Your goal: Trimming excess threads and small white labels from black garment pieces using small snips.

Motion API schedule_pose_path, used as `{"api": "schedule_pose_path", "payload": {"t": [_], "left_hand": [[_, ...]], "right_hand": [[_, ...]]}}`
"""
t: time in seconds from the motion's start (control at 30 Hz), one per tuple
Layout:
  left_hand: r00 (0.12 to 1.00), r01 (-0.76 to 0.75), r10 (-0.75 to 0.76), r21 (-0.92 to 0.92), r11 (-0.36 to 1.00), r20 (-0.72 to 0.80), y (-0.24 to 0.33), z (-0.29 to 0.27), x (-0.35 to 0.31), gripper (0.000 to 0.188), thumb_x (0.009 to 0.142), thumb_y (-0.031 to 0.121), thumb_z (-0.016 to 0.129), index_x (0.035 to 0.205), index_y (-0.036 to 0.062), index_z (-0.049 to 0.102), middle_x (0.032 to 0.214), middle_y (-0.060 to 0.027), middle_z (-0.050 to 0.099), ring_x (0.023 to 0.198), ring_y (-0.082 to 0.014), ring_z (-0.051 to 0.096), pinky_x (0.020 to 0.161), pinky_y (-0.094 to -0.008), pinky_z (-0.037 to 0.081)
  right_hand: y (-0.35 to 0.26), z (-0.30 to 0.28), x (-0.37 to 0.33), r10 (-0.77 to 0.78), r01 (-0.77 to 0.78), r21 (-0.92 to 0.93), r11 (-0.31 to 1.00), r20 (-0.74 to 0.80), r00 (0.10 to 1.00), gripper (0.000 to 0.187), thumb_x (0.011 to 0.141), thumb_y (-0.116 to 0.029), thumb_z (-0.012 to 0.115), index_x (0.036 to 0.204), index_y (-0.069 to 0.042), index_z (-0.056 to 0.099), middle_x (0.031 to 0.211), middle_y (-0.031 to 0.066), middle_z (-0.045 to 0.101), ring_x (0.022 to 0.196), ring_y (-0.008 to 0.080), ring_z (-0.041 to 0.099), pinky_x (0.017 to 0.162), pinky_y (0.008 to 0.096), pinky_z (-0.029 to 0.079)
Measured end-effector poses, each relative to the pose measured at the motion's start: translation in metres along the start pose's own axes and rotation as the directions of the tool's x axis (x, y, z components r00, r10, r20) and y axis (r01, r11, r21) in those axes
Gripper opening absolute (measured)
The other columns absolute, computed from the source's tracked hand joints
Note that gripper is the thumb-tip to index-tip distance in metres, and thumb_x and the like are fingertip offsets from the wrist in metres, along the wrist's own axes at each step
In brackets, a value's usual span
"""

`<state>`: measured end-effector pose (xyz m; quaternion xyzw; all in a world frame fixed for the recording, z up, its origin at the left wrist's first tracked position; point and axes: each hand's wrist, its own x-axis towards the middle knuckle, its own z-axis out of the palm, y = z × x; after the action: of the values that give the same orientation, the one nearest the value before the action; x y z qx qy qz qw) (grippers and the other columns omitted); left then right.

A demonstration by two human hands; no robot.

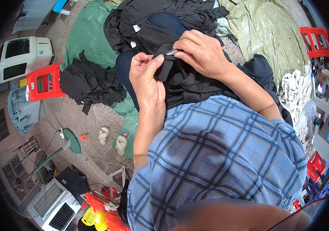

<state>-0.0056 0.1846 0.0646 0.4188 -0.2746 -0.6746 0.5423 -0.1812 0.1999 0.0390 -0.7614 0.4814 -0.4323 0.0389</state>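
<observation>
Left hand (148, 79) is pinching the black cloth (167, 70) just right of the left leg (124, 69), seemingly to keep it steady, while the right hand (206, 53) pinches a metal tool (171, 52) at the cloth, probably for control.

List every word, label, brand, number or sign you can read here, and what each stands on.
No words, brands or numbers can be read.
White tags on the heap of black cloth: too small to read.
Blue mark on the white air cooler: too small to make out.
Held black cloth: no lettering shows.
</observation>
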Motion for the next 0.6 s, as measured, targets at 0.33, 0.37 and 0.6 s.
{"api": "schedule_pose_path", "payload": {"t": [0.33, 0.37, 0.6], "left_hand": [[1.0, 0.002, -0.001, 0.06, 0.998, -0.003, -0.0031, -0.001, 0.0018, 0.025, 0.078, -0.008, 0.067, 0.091, 0.0085, 0.053, 0.087, -0.0018, 0.059, 0.079, -0.0109, 0.058, 0.077, -0.0241, 0.048], [1.0, 0.007, -0.006, 0.046, 0.999, -0.021, -0.0021, -0.0006, 0.002, 0.028, 0.076, -0.011, 0.068, 0.092, 0.0074, 0.053, 0.086, -0.002, 0.059, 0.077, -0.0102, 0.058, 0.076, -0.0226, 0.048], [0.999, 0.017, -0.017, 0.018, 1.0, -0.029, -0.0033, -0.0018, 0.0044, 0.03, 0.074, -0.012, 0.069, 0.092, 0.0062, 0.053, 0.083, -0.0026, 0.06, 0.075, -0.0095, 0.058, 0.075, -0.0215, 0.048]], "right_hand": [[0.0025, 0.0009, -0.0019, -0.021, 0.022, -0.035, 0.999, 0.009, 1.0, 0.02, 0.079, -0.016, 0.072, 0.093, -0.007, 0.06, 0.086, 0.0052, 0.058, 0.078, 0.0246, 0.059, 0.064, 0.0334, 0.048], [0.0032, 0.002, -0.0022, -0.017, 0.017, -0.019, 1.0, -0.003, 1.0, 0.021, 0.079, -0.016, 0.072, 0.094, -0.007, 0.06, 0.086, 0.0051, 0.057, 0.078, 0.0246, 0.059, 0.064, 0.0334, 0.048], [0.0015, 0.0028, -0.0017, -0.008, 0.008, -0.015, 1.0, 0.006, 1.0, 0.023, 0.077, -0.016, 0.073, 0.095, -0.008, 0.06, 0.086, 0.0049, 0.057, 0.078, 0.0239, 0.059, 0.064, 0.0334, 0.049]]}}
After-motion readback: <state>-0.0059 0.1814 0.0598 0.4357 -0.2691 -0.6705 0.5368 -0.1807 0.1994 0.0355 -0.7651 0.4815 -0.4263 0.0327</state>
